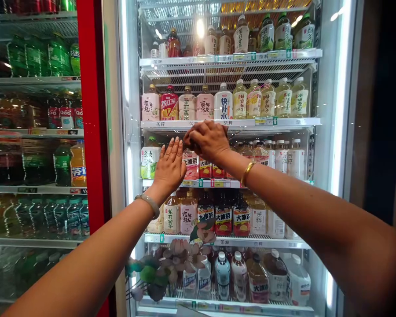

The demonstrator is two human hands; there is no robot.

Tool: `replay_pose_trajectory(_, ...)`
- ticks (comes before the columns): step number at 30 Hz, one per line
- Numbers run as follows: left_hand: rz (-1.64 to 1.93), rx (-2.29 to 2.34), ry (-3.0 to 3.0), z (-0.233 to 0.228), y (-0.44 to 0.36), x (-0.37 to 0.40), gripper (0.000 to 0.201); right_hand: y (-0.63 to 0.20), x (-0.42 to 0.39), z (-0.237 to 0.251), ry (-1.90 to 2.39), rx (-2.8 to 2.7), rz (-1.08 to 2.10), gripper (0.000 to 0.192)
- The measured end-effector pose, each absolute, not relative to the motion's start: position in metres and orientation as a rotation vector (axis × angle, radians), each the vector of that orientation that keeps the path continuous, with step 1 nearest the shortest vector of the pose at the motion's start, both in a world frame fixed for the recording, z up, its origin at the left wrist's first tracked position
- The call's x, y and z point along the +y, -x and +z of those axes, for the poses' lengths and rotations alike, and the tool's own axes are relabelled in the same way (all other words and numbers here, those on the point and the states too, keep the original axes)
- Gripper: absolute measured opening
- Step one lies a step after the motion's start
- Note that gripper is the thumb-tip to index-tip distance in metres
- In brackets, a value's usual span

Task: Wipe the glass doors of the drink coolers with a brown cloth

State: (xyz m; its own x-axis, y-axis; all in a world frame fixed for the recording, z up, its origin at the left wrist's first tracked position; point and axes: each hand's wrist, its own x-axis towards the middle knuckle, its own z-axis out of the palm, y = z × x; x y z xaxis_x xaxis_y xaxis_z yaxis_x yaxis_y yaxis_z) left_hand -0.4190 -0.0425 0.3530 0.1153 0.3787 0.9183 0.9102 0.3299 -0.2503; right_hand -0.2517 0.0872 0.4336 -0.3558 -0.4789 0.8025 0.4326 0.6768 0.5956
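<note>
My left hand [170, 166] is raised before the drinks fridge, palm toward the glass door, with its fingers stretched out and close together. A pale bangle [148, 205] circles that wrist. Just right of it and a little higher, my right hand [210, 140] has its fingers curled over a dark brown piece of what looks like cloth [189, 133], mostly hidden under the hand. A gold bangle [247, 173] is on the right wrist. Behind both hands stand bottles of tea, among them a green-labelled bottle [149, 159] and a red-labelled bottle [190, 167].
Shelves of bottles fill the lit fridge, with a white shelf edge [277, 123] right behind my hands. A red upright [92, 132] divides it from another drinks fridge on the left. Flowers [181, 255] show at lower left, seemingly reflected in the glass.
</note>
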Motion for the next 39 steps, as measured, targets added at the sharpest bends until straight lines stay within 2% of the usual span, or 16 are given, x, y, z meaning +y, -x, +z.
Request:
replay_pose_trajectory(3,-0.654,-1.49,1.212,0.353,0.42,-0.048,0.072,0.251,0.085,0.418,-0.303,-1.777,-1.123,0.024)
replay_pose_trajectory(6,-0.651,-1.492,1.239,0.352,0.426,-0.055,0.072,0.234,0.099,0.426,-0.55,-1.863,-1.29,0.022)
replay_pose_trajectory(8,-0.648,-1.51,1.242,0.353,0.43,-0.058,0.074,0.232,0.101,0.441,-0.492,-1.879,-1.277,0.023)
replay_pose_trajectory(10,-0.667,-1.536,1.222,0.355,0.434,-0.06,0.074,0.246,0.093,0.45,-0.28,-1.853,-1.123,0.026)
replay_pose_trajectory(14,-0.706,-1.556,1.18,0.356,0.436,-0.065,0.073,0.287,0.065,0.435,-0.048,-1.763,-0.853,0.028)
replay_pose_trajectory(18,-0.662,-1.573,1.182,0.354,0.439,-0.076,0.072,0.282,0.071,0.416,-0.437,-1.831,-1.133,0.025)
replay_pose_trajectory(21,-0.619,-1.579,1.183,0.353,0.445,-0.086,0.072,0.264,0.085,0.429,-0.611,-1.908,-1.268,0.026)
replay_pose_trajectory(25,-0.632,-1.593,1.159,0.354,0.454,-0.095,0.073,0.284,0.063,0.453,-0.256,-1.925,-1.015,0.031)
replay_pose_trajectory(28,-0.656,-1.596,1.114,0.352,0.461,-0.101,0.072,0.322,0.029,0.446,-0.013,-1.851,-0.798,0.03)
replay_pose_trajectory(30,-0.651,-1.596,1.099,0.348,0.465,-0.105,0.072,0.337,0.018,0.434,-0.052,-1.856,-0.816,0.027)
replay_pose_trajectory(35,-0.615,-1.642,1.118,0.337,0.47,-0.113,0.072,0.315,0.043,0.422,-0.551,-1.935,-1.171,0.027)
replay_pose_trajectory(39,-0.639,-1.678,1.094,0.34,0.475,-0.115,0.074,0.317,0.04,0.437,-0.301,-1.913,-1.045,0.027)
